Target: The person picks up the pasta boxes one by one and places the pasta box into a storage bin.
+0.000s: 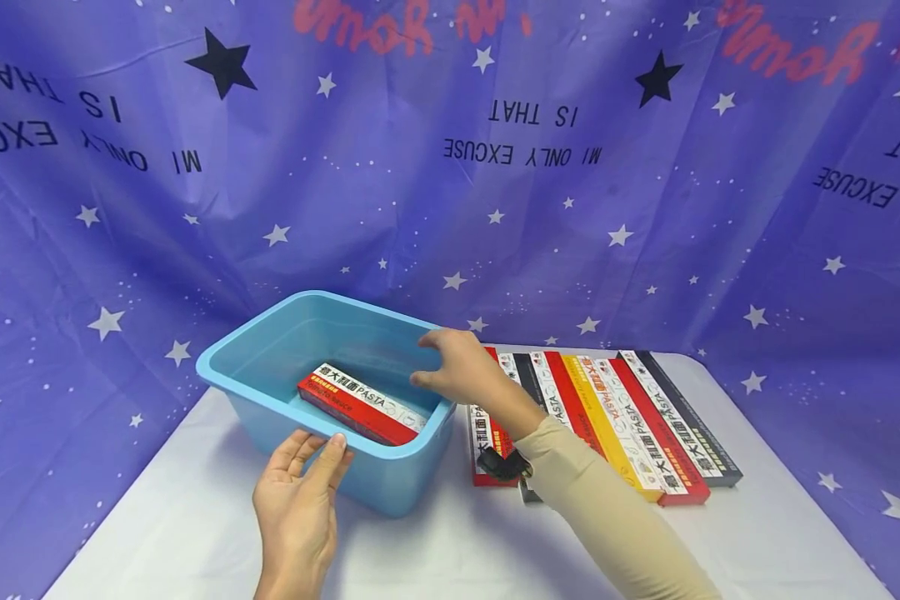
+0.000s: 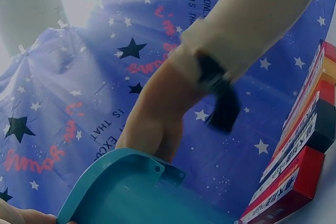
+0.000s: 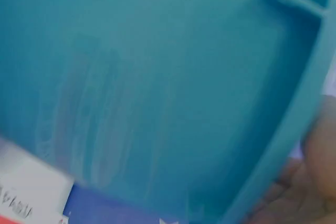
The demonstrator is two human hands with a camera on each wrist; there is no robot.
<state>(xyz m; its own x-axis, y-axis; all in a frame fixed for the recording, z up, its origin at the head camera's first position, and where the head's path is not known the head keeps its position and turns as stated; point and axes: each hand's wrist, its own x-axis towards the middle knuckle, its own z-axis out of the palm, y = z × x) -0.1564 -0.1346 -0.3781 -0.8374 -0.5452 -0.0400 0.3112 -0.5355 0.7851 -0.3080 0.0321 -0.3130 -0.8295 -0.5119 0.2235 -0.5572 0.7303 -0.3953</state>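
A light blue plastic bin (image 1: 412,471) stands on the white table, seen close up in the right wrist view too. Inside it lies a red and white pasta box (image 1: 363,400), lettered "PASTA" and "Tomato sauce". My left hand (image 1: 300,492) pinches the bin's near rim between thumb and fingers. Over the bin's right rim reaches my right hand (image 1: 457,367), with thumb and fingers spread apart and nothing between them. In the left wrist view the right hand (image 2: 152,124) is partly hidden behind the bin's wall.
Several pasta boxes in red, yellow and black lie side by side right of the bin, among them a yellow box (image 1: 607,425) and a black box (image 1: 686,417). A purple star-printed cloth (image 1: 390,225) hangs behind and beside the white table (image 1: 217,533).
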